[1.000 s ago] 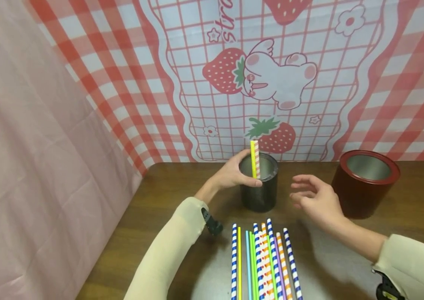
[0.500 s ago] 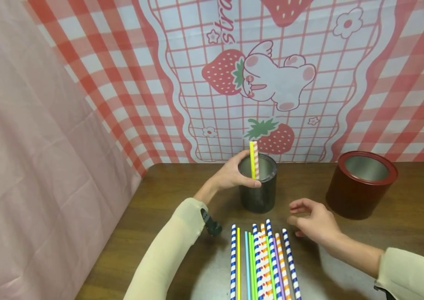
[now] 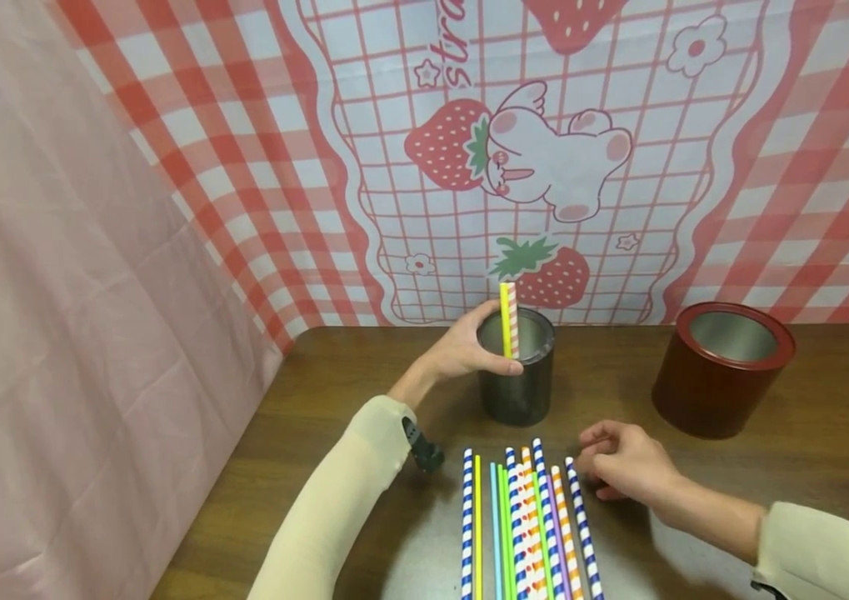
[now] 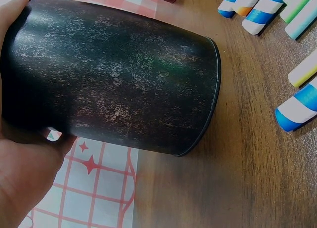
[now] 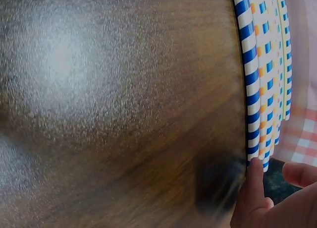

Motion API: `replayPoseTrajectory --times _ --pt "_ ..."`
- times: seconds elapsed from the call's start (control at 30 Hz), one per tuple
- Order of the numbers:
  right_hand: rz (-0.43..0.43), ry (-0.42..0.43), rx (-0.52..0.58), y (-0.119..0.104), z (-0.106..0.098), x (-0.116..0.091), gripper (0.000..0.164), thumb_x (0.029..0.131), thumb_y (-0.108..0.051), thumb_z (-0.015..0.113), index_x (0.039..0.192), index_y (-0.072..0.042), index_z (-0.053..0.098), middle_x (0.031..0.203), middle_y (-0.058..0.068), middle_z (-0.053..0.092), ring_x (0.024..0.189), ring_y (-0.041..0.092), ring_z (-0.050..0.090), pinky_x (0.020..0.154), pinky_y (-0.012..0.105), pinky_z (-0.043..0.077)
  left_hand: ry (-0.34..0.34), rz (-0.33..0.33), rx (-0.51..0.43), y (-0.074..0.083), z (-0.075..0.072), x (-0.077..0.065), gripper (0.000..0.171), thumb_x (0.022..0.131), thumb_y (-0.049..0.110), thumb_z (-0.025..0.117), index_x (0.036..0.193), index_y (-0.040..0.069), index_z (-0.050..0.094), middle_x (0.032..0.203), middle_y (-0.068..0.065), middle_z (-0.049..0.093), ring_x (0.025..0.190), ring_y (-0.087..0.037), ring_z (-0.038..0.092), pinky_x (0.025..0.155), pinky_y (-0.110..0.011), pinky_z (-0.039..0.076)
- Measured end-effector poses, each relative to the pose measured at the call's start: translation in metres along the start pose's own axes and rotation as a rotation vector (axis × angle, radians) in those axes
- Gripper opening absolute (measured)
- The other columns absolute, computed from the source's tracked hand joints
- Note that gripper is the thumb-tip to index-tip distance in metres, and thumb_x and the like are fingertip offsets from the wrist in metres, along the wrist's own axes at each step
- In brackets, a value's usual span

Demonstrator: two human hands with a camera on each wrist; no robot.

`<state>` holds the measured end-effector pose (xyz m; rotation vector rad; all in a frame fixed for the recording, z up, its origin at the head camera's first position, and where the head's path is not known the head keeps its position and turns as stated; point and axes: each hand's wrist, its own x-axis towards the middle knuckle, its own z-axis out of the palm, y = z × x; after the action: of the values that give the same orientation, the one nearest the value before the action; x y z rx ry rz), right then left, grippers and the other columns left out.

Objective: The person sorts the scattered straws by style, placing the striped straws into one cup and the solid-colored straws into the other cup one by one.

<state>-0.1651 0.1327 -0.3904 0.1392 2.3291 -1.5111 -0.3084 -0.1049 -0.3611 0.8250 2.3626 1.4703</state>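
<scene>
My left hand point(image 3: 461, 348) grips a dark metal tin point(image 3: 517, 398) at its rim, thumb on the near side. Inside it stand a yellow straw point(image 3: 505, 321) and a pink-striped straw point(image 3: 513, 325). In the left wrist view, the tin's speckled side point(image 4: 116, 74) fills much of the picture. My right hand point(image 3: 630, 462) hovers beside the far end of the rightmost blue-and-white striped straw point(image 3: 584, 527), fingers loosely bent. From the right wrist, a fingertip point(image 5: 255, 164) overlaps the end of that straw point(image 5: 251, 84); nothing is pinched between thumb and finger.
Several more straws lie side by side on the wooden table, among them a light blue one point(image 3: 496, 529), a purple one point(image 3: 559, 533) and an orange-striped one point(image 3: 568, 533). A red tin point(image 3: 709, 396) with an open top stands at right. A strawberry-print cloth point(image 3: 424, 242) hangs behind.
My right hand has come down and nearer to me, from beside the red tin to the far end of the rightmost straw. The left hand stays on the dark tin.
</scene>
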Motion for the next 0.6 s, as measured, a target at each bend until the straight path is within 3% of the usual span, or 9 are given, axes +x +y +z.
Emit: replayPoseTrajectory --times 0.33,0.6 --pt "0.088 -0.094 0.001 0.004 0.007 0.001 0.05 0.077 -0.013 0.073 0.114 0.01 0.049 0.096 0.014 0.06 0.08 0.021 0.061 0.067 0.037 0.058 -0.006 -0.009 0.006 0.0 -0.001 0.001 0.094 0.071 0.021 0.083 0.149 0.017 0.029 0.13 -0.008 0.049 0.114 -0.02 0.05 0.095 -0.032 0.045" --pt "0.039 -0.057 -0.05 0.007 0.013 -0.001 0.051 0.07 -0.005 0.077 0.111 0.011 0.053 0.095 0.015 0.059 0.077 0.017 0.059 0.062 0.036 0.057 -0.006 0.006 -0.022 -0.001 0.0 0.001 0.094 0.071 0.018 0.084 0.148 0.017 0.03 0.126 -0.006 0.051 0.11 -0.02 0.053 0.091 -0.032 0.048"
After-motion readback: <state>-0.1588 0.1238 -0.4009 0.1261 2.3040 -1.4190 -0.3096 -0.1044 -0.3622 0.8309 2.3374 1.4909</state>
